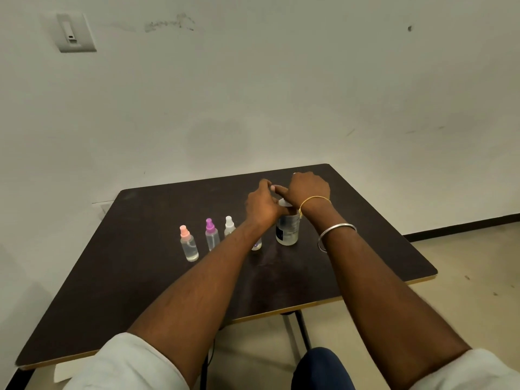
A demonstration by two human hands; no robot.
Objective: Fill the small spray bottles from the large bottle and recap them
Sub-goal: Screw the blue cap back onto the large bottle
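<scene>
A large clear bottle (287, 230) with a dark label stands on the dark table (140, 277), right of centre. Both my hands meet over its top. My left hand (263, 205) curls around the bottle's upper part from the left. My right hand (306, 190) is curled over the white cap (283, 203), which is mostly hidden. Left of the large bottle stand three small spray bottles in a row, with a pink cap (188, 244), a purple cap (211, 234) and a white cap (229, 226). A fourth small bottle (256, 244) shows only its base behind my left forearm.
The table stands against a pale wall with a switch plate (74, 32) at the upper left. Its front edge (281, 312) has a light trim. A table leg (298, 330) and floor lie below, and a dark blue knee (320, 367) shows at the bottom.
</scene>
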